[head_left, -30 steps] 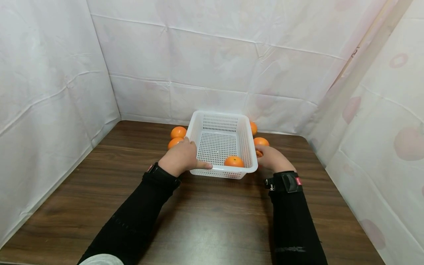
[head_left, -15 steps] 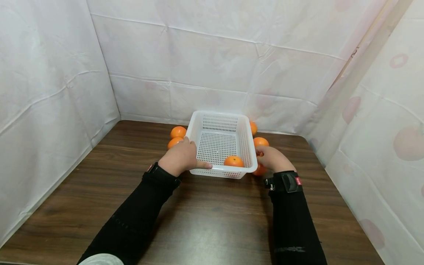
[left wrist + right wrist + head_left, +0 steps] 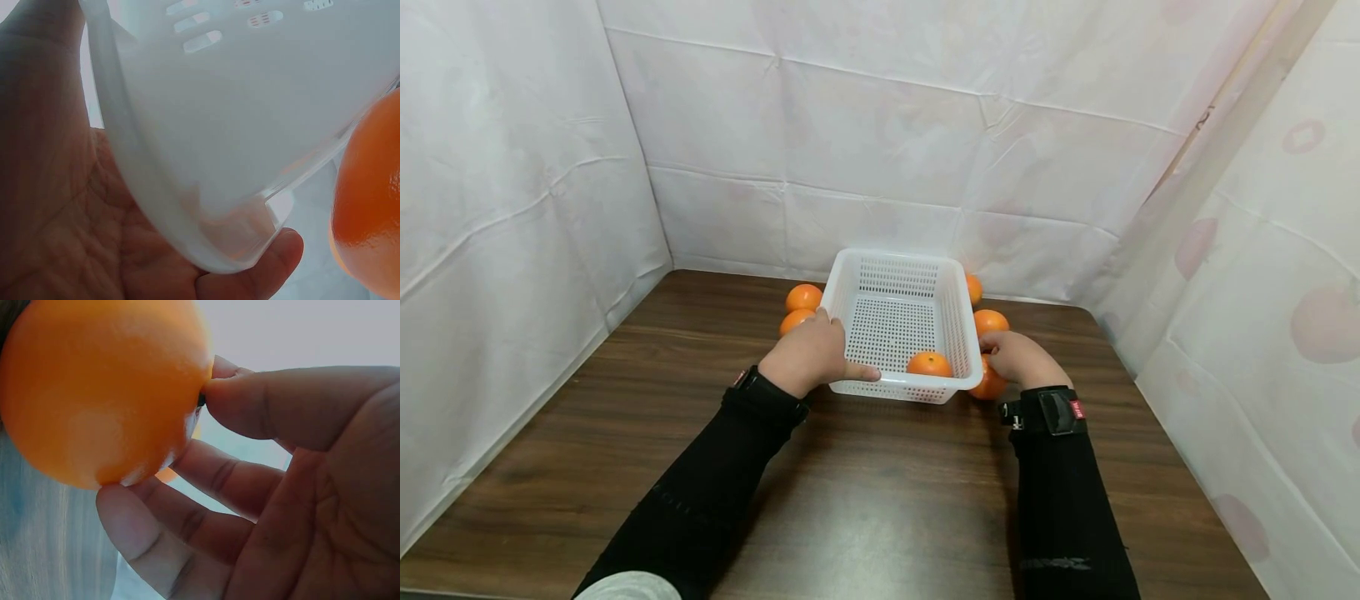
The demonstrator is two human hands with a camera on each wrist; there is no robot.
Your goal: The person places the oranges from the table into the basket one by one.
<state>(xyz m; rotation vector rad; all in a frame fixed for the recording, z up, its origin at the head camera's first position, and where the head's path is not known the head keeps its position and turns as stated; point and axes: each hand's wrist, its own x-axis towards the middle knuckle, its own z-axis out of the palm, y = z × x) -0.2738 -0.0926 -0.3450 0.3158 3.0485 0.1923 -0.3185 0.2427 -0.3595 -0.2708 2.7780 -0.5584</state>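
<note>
A white perforated plastic basket [image 3: 891, 312] stands on the table, with one orange [image 3: 929, 365] inside at its near end. My left hand [image 3: 808, 358] grips the basket's near left corner, the thumb along the rim; the left wrist view shows the rim across the palm. Just right of the basket, my right hand [image 3: 1018, 358] has its bent fingers and thumb on another orange [image 3: 106, 394]. Thumb and fingertips meet that fruit along one side in the right wrist view. From the head, the hand partly covers it.
Two oranges, a far one [image 3: 804, 297] and a nearer one [image 3: 796, 321], lie left of the basket. On its right are another orange [image 3: 991, 322] and one behind the rim [image 3: 973, 288]. White sheeting [image 3: 880, 150] encloses the brown wooden table [image 3: 880, 500] at back and sides.
The orange at my right hand has come nearer the table's front and shows more below the hand. My left hand and the basket have stayed in place.
</note>
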